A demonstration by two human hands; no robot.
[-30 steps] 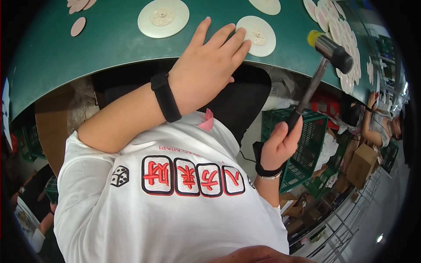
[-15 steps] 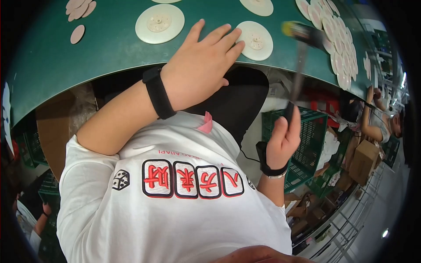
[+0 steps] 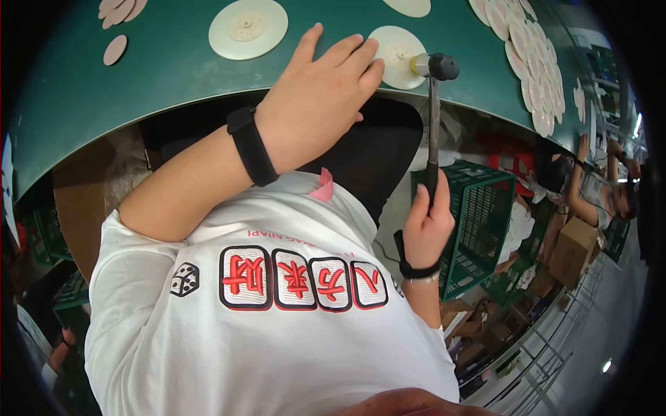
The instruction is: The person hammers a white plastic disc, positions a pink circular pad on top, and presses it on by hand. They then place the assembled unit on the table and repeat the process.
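Observation:
My right hand grips the black handle of a mallet with a black face on one end and a yellow one on the other. Its yellow end is over or against the right side of a white round disc with a small raised hub; I cannot tell whether they touch. My left hand lies spread and flat, fingertips on that disc's left edge, holding nothing. To its left, a second white disc with a hub lies on the green table.
Many pale oval pieces are piled at the table's right; several pink ovals and a single one lie far left. Below the table edge stands a green plastic crate, with a cardboard box beyond. Another person sits at the right.
The mallet has swung left and down from above the table's right side to the disc. My right hand has shifted slightly left. My left hand stays by the disc's edge.

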